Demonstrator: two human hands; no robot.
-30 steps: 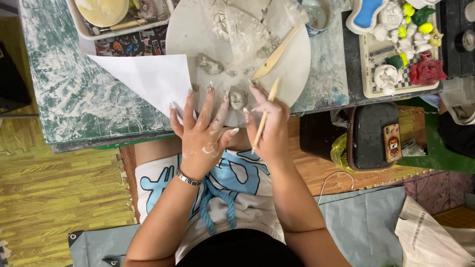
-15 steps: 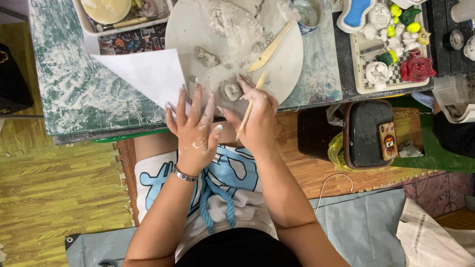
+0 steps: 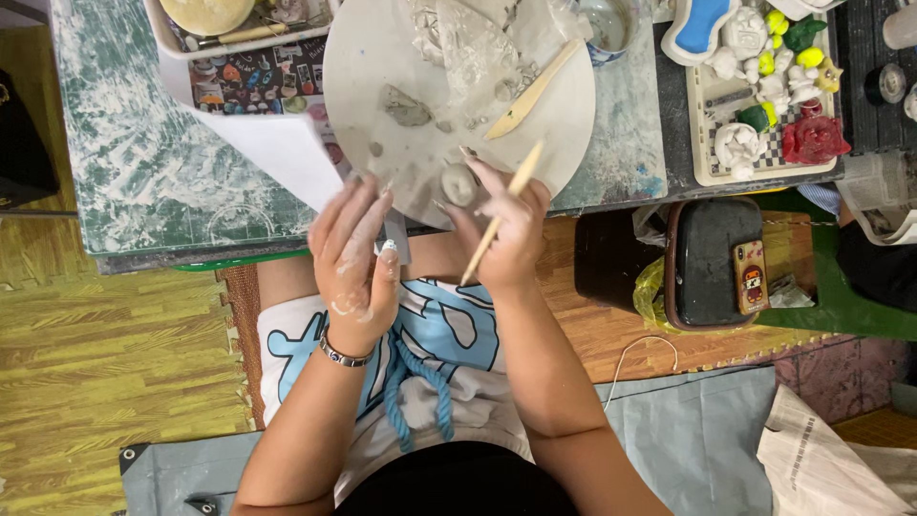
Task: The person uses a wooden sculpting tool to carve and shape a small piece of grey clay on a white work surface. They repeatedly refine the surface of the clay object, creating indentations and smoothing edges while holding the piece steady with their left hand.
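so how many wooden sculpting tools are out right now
2 in plain view. One wooden modelling knife lies flat on the round work board. One thin wooden stick tool is held in the right hand. Another may sit in the white tray at top left.

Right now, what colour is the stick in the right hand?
Light tan wood; the stick shows best in the head view.

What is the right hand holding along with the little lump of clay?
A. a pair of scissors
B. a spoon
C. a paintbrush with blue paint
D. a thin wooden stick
D: the right hand pinches a small grey clay lump at the edge of the round board, and a thin wooden stick lies slanted across its fingers.
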